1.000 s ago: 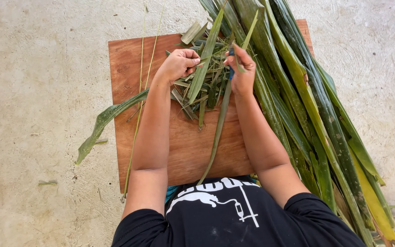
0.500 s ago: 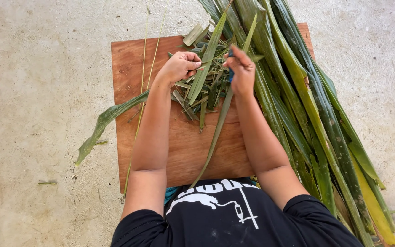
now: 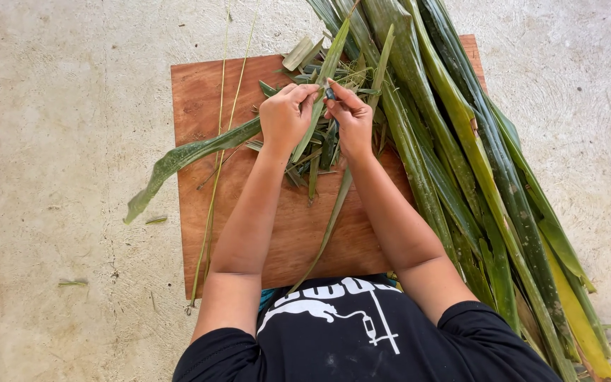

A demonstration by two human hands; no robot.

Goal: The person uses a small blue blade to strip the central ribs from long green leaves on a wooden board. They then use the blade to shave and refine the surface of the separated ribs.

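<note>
My left hand (image 3: 286, 117) is closed around a long green leaf strip (image 3: 328, 71) that runs from the top of the board down between my arms. My right hand (image 3: 350, 117) pinches a small dark-handled blade (image 3: 330, 93) against the same strip, close to my left fingers. Both hands hover over a brown wooden board (image 3: 199, 99) lying on the concrete floor. A small heap of cut leaf scraps (image 3: 319, 152) lies under my hands.
A thick bundle of long green and yellowing leaves (image 3: 482, 177) lies along the board's right side, reaching past my right elbow. One long leaf (image 3: 178, 159) hangs off the board's left edge. Thin midribs (image 3: 213, 191) lie along the left. Rough concrete floor (image 3: 58, 141) surrounds it.
My two hands have come closer together on the leaf strip, the right hand moving left toward the left hand. The strip's lower end has shifted slightly.
</note>
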